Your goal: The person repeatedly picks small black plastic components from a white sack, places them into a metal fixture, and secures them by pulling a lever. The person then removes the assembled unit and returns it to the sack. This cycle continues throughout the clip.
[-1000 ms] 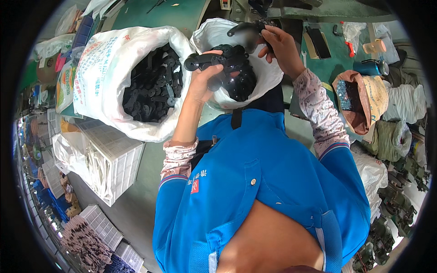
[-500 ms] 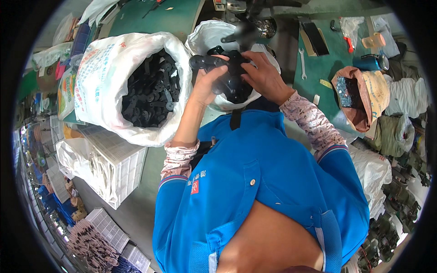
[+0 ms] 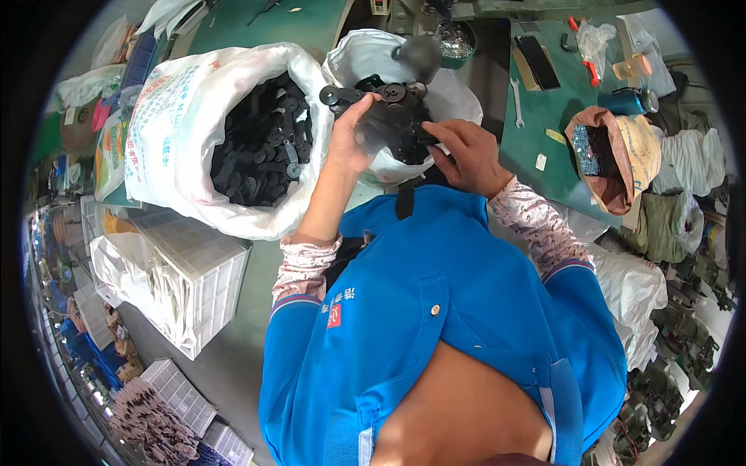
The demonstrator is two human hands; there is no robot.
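My left hand [image 3: 351, 140] is closed around a black plastic part [image 3: 342, 96], a flat arm with a rounded end that juts out to the left past the thumb. More black parts [image 3: 395, 93], some with round discs, lie close beyond it in the mouth of a white woven bag [image 3: 458, 97]. To the right, my right hand [image 3: 472, 154] has its fingertips drawn together at the edge of a dark piece [image 3: 426, 138]; blur hides its shape. A larger white sack [image 3: 183, 147] full of similar black parts [image 3: 260, 147] lies open beside my left forearm.
A blurred dark round thing [image 3: 420, 59] hangs over the bag's far side. Behind it stands a tub of shiny small pieces [image 3: 457, 40]. On the green table at right are a wrench [image 3: 518, 102], a phone [image 3: 538, 62] and a brown bag [image 3: 614, 203]. A white crate [image 3: 210, 299] stands at lower left.
My right hand has drawn down and rightward, away from my left hand, which still grips a black part. The blurred round thing now sits apart from the parts. My view has shifted slightly.
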